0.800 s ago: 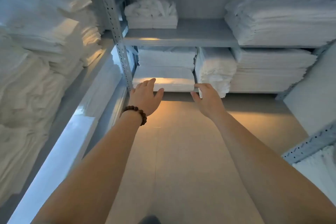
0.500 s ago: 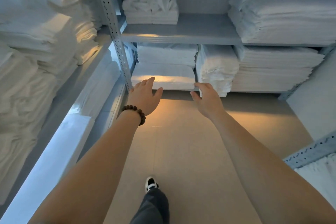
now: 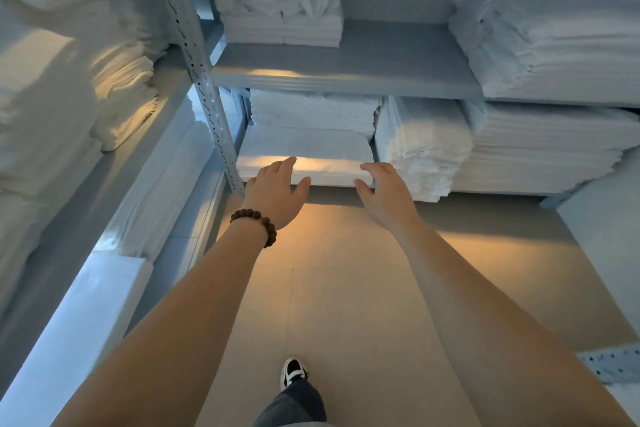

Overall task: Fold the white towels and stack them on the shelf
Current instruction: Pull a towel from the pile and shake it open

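**Both hands open at the front of the lowest towel stack**

Neither hand grips anything. The left hand [image 3: 275, 192] is spread, fingers forward and thumb splayed to the side, its fingertips [image 3: 290, 160] at the front top edge of a low stack of folded white towels [image 3: 304, 158]; whether they touch the cloth or hover just over it cannot be told. The right hand [image 3: 384, 196] is likewise open, fingers slightly curled, reaching at the stack's front right corner, thumb pointing inward. A brown bead bracelet [image 3: 256, 224] circles the left wrist.

The low stack sits on the bottom level of a grey metal shelf unit [image 3: 346, 74], at its left end beside a perforated upright post [image 3: 204, 80]. A warm patch of light falls across the stack's front edge. Behind it on the same level a taller pile of folded towels [image 3: 313, 111] rises, and to the right a pile with its fluffy edges outward [image 3: 420, 146] stands just beside it, followed by a wide stack of flat linen [image 3: 554, 149].

On the shelf board above, a small pile topped by crumpled cloths [image 3: 280, 7] stands at the left, and a large stack [image 3: 561, 28] fills the right. More white linen [image 3: 52, 80] is heaped on the racks along the left wall. Below, on the tan floor [image 3: 346, 288], one black-and-white shoe [image 3: 293, 373] and a dark trouser leg [image 3: 294, 406] are visible.
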{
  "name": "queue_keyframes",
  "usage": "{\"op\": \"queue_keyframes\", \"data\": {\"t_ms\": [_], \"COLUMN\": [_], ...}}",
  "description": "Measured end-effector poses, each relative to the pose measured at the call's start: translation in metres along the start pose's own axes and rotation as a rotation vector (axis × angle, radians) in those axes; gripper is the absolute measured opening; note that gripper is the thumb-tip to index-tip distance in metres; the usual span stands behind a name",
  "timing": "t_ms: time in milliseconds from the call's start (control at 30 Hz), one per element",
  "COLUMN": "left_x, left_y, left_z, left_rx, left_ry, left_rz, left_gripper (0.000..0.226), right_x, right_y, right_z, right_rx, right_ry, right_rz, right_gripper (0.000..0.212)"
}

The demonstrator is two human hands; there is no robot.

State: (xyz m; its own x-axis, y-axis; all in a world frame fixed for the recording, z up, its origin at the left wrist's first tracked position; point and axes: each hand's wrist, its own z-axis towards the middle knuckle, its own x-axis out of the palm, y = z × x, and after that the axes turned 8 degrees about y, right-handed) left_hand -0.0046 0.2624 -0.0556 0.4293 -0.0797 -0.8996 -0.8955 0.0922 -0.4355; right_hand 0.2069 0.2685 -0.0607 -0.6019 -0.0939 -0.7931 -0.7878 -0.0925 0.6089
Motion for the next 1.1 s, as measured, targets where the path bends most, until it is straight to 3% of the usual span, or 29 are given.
{"op": "queue_keyframes", "data": {"t_ms": [667, 1100], "left_x": [-0.013, -0.033], "left_y": [0.023, -0.017], "left_z": [0.29, 0.508], "left_rx": [0.006, -0.01], "left_ry": [0.007, -0.073], "left_rz": [-0.026, -0.038], "left_gripper": [0.055, 0.054], "right_x": [-0.005, -0.079], "right_y": [-0.03, -0.065], "right_z": [0.284, 0.503], "right_rx": [0.024, -0.034], "right_ry": [-0.031, -0.023], "right_rz": [-0.044, -0.061], "right_gripper": [0.038, 0.037]}}
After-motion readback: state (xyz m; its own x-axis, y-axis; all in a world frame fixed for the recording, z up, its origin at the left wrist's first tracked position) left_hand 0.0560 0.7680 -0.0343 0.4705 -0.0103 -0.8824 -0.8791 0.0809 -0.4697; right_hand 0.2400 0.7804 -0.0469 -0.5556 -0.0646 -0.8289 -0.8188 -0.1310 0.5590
